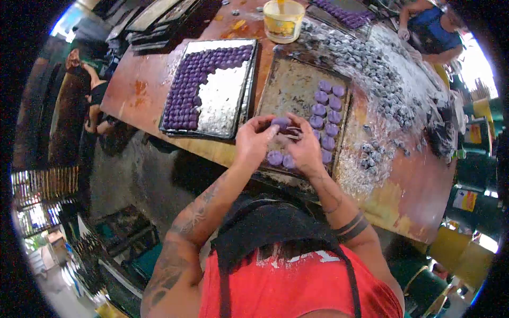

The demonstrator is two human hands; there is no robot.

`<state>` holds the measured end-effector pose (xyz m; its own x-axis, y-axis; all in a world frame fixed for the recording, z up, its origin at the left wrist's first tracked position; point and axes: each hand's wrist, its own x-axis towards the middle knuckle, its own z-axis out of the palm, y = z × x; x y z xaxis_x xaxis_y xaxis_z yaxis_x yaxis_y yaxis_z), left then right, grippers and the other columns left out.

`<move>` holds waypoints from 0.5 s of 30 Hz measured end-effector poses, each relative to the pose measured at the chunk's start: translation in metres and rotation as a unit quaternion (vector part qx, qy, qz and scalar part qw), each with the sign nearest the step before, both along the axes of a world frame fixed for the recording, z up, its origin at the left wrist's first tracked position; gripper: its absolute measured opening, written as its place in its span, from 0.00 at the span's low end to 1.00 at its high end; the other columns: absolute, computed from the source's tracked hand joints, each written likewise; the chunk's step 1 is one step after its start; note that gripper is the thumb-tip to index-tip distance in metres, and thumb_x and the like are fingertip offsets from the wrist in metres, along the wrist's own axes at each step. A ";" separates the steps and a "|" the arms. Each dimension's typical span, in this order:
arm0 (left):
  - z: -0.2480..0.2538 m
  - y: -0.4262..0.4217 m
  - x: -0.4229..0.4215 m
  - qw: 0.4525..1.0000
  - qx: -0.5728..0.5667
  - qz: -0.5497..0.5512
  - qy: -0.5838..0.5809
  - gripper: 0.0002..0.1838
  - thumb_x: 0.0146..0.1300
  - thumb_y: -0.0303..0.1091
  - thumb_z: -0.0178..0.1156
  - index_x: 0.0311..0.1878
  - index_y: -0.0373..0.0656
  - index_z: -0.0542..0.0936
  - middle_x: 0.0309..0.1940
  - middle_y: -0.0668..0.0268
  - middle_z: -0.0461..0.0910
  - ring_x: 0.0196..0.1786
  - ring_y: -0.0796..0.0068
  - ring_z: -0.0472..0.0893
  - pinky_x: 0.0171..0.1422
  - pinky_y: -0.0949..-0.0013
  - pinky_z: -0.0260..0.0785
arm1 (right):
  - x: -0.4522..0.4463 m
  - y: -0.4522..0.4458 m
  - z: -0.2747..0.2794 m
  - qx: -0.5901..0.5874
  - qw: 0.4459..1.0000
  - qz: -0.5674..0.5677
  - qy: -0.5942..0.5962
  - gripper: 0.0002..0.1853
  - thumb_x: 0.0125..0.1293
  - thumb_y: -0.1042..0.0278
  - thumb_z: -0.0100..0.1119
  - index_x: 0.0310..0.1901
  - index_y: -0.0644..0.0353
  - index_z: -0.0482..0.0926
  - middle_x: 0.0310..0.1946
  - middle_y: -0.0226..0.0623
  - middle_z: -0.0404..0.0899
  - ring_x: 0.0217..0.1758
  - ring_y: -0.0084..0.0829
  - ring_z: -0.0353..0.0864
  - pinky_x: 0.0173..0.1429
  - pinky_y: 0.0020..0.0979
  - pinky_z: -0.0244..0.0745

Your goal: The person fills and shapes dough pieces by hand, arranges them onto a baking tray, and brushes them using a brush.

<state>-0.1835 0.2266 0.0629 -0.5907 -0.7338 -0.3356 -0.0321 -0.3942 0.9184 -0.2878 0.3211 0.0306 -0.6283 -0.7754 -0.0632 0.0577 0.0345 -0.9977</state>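
Observation:
My left hand (pixel 253 140) and my right hand (pixel 306 148) meet above the near part of a worn baking tray (pixel 289 79). Between the fingertips of both is a piece of purple dough (pixel 281 122), partly hidden by the fingers. Flattened purple dough rounds (pixel 333 116) lie in two columns along the tray's right side. A few more rounds (pixel 274 158) sit at its near edge, below my hands. My right forearm crosses the tray's near right corner.
To the left, a shiny tray (pixel 220 98) holds rows of small dark purple dough balls (pixel 183 85). A yellow-labelled bucket (pixel 283 24) stands at the back. Floured dough pieces (pixel 382 79) cover the right side. Another person (pixel 432 32) is at the far right, and stacked trays (pixel 159 21) stand far left.

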 end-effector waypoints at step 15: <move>-0.066 -0.061 0.098 0.995 -0.042 0.040 -0.080 0.20 0.62 0.22 0.61 0.58 0.39 0.73 0.50 0.62 0.76 0.53 0.72 0.75 0.61 0.68 0.68 | 0.074 0.011 -0.053 0.092 0.800 0.277 0.523 0.36 0.59 0.49 0.64 0.62 0.67 0.71 0.66 0.44 0.70 0.72 0.52 0.61 0.76 0.47 0.55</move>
